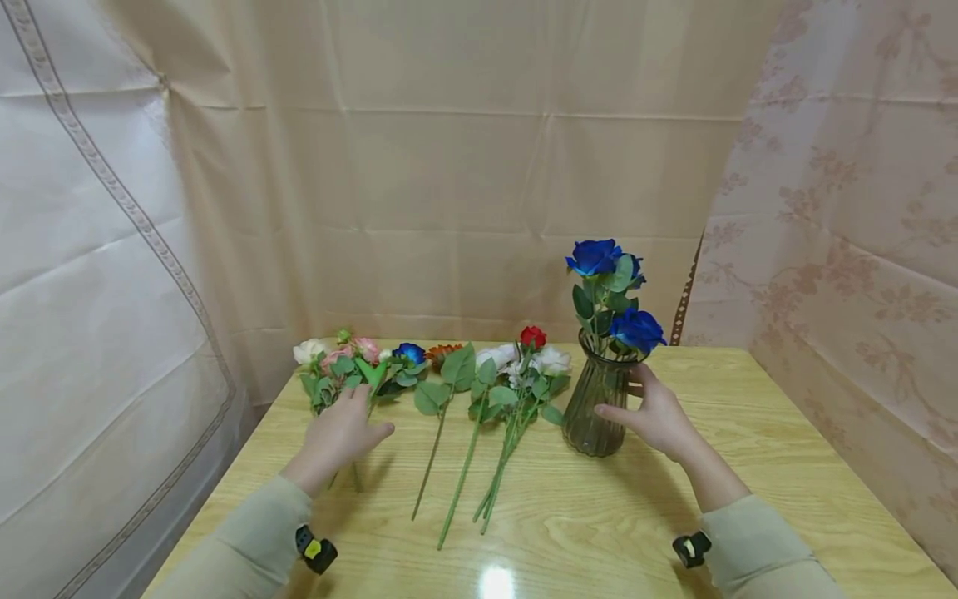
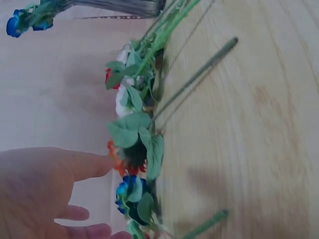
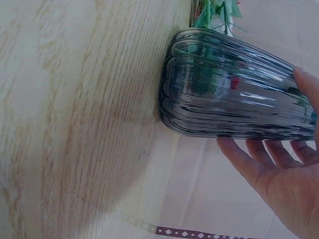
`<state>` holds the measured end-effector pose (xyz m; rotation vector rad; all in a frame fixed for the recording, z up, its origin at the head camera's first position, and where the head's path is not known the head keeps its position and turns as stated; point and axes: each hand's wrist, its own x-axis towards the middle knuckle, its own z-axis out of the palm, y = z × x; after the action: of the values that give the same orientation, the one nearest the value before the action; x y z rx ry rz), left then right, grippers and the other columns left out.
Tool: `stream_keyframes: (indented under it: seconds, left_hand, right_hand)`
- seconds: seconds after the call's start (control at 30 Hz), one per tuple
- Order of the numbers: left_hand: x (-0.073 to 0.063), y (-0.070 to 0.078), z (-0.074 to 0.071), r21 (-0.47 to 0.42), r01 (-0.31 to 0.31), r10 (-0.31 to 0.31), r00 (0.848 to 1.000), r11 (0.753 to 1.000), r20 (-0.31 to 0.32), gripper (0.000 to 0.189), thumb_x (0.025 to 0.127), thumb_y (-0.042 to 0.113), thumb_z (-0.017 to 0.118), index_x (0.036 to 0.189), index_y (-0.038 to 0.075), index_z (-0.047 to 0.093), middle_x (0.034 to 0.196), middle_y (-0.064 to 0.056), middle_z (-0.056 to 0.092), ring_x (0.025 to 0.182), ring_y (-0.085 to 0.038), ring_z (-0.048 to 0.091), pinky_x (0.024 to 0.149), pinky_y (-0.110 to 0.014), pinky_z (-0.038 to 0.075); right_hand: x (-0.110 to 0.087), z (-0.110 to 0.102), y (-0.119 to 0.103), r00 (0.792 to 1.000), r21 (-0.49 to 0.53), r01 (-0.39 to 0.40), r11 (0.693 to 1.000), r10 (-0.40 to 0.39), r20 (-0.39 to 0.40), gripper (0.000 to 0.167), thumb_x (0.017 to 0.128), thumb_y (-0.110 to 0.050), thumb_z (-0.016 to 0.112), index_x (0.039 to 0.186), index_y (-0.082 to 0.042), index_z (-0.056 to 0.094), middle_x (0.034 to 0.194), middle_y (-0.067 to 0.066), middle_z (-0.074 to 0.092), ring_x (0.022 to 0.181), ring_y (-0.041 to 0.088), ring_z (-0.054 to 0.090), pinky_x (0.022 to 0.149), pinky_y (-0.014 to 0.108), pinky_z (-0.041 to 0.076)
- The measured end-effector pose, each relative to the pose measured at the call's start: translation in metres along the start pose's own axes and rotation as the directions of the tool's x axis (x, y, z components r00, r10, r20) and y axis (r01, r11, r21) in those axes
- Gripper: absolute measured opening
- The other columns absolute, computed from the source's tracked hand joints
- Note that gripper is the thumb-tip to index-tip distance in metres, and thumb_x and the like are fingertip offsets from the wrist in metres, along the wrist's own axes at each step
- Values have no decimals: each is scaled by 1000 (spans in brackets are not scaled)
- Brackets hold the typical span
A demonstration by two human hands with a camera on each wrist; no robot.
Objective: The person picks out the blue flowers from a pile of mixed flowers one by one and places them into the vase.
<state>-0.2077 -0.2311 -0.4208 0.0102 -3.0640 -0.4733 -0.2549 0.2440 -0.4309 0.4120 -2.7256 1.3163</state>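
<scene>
My right hand (image 1: 659, 416) grips a grey ribbed glass vase (image 1: 595, 416), thumb on the near side and fingers on the right. The right wrist view shows the fingertips (image 3: 227, 147) against the vase wall. Blue roses (image 1: 595, 256) with green leaves stand in the vase. At the left, my left hand (image 1: 340, 433) is over a bunch of pink and white flowers (image 1: 337, 359), fingers extended and thumb spread. Close to that thumb in the left wrist view are an orange flower (image 2: 117, 158) and a blue rose (image 2: 124, 193). Whether the left fingertips touch a stem is hard to tell.
Between the hands, a leafy stem (image 1: 430, 466), a red rose (image 1: 533, 337) and white flowers (image 1: 552, 360) lie on the wooden table (image 1: 584, 541). Their stems point toward the near edge. A beige curtain (image 1: 449, 166) hangs behind, with patterned cloth (image 1: 853, 208) at the right.
</scene>
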Motion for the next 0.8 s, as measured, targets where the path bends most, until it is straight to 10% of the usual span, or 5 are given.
stream_keyframes:
  seconds: [0.3,0.57,0.8]
  left_hand:
    - [2,-16,3,18,24,-24,998,1000,49,83,92,39,74,149,-10,39,136,-33,55,116,-48,59,88,-61,51]
    - [4,-28,4,6,61,-61,993,998,98,24,93,22,70,92,-1,62,77,-9,58,63,-22,54,54,-38,45]
    - [6,-35,8,-12,61,-59,993,998,106,27,92,14,67,69,8,54,64,-6,48,51,-17,44,48,-31,35]
  right_hand:
    - [0,0,1,1000,11,3,1000,-3,2,102,86,-47,82,157,-2,24,148,30,41,132,54,44,93,61,51]
    - [0,0,2,1000,10,3,1000,-3,2,103,86,-47,82,157,-2,24,149,30,40,132,53,44,93,61,50]
    - [0,0,2,1000,14,6,1000,-6,-2,102,86,-45,82,158,-3,24,148,29,41,132,53,44,93,62,50]
